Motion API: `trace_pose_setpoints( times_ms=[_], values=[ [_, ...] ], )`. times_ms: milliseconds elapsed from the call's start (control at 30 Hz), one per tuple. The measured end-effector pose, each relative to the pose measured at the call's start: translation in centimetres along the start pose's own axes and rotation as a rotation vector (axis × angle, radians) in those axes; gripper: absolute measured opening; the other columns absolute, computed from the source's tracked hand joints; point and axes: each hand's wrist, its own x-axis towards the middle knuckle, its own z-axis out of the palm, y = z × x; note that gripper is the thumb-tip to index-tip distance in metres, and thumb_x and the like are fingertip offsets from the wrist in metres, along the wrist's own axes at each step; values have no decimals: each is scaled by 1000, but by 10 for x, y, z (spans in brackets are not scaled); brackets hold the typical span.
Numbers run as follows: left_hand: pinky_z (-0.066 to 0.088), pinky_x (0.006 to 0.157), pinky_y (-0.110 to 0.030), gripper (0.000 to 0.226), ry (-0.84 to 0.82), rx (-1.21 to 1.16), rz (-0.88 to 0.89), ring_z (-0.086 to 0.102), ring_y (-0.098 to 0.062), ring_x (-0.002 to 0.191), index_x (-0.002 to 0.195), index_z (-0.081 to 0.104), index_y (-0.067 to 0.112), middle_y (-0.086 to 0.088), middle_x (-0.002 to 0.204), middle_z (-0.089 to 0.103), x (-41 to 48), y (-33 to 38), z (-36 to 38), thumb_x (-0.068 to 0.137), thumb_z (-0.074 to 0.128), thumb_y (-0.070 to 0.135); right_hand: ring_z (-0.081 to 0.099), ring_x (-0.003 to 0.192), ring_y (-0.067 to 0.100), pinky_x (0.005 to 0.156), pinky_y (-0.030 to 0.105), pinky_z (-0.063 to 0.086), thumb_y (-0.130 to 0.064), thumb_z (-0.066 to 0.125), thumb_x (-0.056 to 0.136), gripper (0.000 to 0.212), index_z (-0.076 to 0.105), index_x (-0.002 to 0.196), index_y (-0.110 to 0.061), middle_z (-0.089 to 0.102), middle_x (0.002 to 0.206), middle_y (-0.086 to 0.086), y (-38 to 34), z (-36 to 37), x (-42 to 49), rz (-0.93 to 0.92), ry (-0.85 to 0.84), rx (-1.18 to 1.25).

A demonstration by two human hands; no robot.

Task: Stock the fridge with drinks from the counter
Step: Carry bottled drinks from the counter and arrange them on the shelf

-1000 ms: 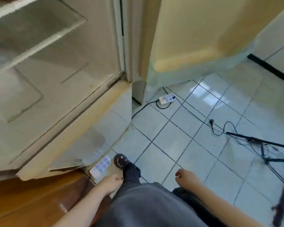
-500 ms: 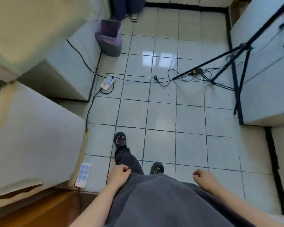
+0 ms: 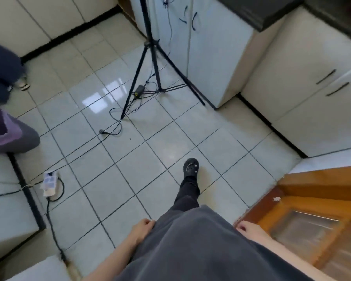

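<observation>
No drink and no fridge interior shows in the head view now. My left hand (image 3: 141,228) hangs by my hip with loosely curled fingers and holds nothing. My right hand (image 3: 249,230) hangs at my other side, also loose and holding nothing. A dark counter top (image 3: 257,15) runs along the upper right, above cream cabinets (image 3: 304,94); what stands on it is out of sight. My foot in a black shoe (image 3: 190,167) steps forward on the tiled floor.
A black tripod (image 3: 150,57) with loose cables (image 3: 118,122) stands mid-floor ahead. A power strip (image 3: 50,182) lies at the left by a white unit. A purple bin (image 3: 6,132) and another person's leg (image 3: 2,72) are far left. A wooden door (image 3: 312,220) is at right.
My view has swung from the open fridge, across the floor, toward the cabinets and counter. Both hands stay hanging at my sides, holding nothing. I have stepped forward.
</observation>
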Motion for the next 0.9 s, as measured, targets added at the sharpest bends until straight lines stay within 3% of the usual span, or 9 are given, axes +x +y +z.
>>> trace_pose_setpoints(
  times_ms=[100,233,300,433,533,633,767,867,900],
  values=[
    [41,85,-26,21,-38,202,75,58,-24,109,92,55,15,-13,118,64,42,73,-44,97,41,30,53,89,5,68,14,40,-31,42,100,11,52,99,-28,58,103,-9,18,-44,6,106,105,170],
    [40,90,-26,33,49,323,167,55,-24,115,120,57,12,-9,125,61,82,195,-111,95,47,32,54,92,12,81,22,43,-24,42,99,19,60,100,-20,62,107,0,21,-108,19,209,178,371],
    [40,89,-26,35,72,342,257,55,-25,114,123,55,11,-10,125,60,97,257,-138,96,47,32,60,92,17,86,29,47,-22,41,99,25,63,105,-12,66,105,5,16,-143,28,227,210,441],
    [39,86,-26,36,101,435,360,55,-28,113,125,55,10,-12,124,60,120,358,-169,96,49,31,61,91,18,87,37,50,-29,40,98,24,60,99,-16,65,96,1,1,-206,36,194,322,626],
    [40,88,-28,34,96,438,325,56,-30,111,121,58,8,-15,122,61,136,415,-173,95,51,30,62,90,19,84,35,51,-30,40,96,24,60,99,-19,66,96,1,1,-236,43,196,365,726],
    [43,90,-32,34,27,452,312,58,-31,108,119,58,7,-15,119,62,147,463,-161,95,50,29,62,89,26,75,32,47,-30,40,96,29,61,98,-11,65,95,12,13,-258,56,212,347,727],
    [45,90,-33,29,-81,424,320,58,-29,107,114,59,8,-12,115,62,155,519,-131,94,50,28,54,91,11,76,25,40,-30,44,96,16,59,100,-24,64,111,-1,46,-302,82,225,272,737],
    [48,71,-28,20,-133,322,303,63,-26,99,105,59,12,-9,108,63,154,569,-114,93,50,25,55,100,13,82,26,41,-28,45,96,23,60,111,-21,63,117,0,78,-368,104,225,299,705],
    [49,71,-28,20,-126,289,310,63,-24,98,106,59,12,-8,108,63,153,589,-112,93,50,25,56,104,14,86,27,43,-28,44,97,26,59,117,-19,61,120,0,88,-396,111,218,319,708]
  ],
)
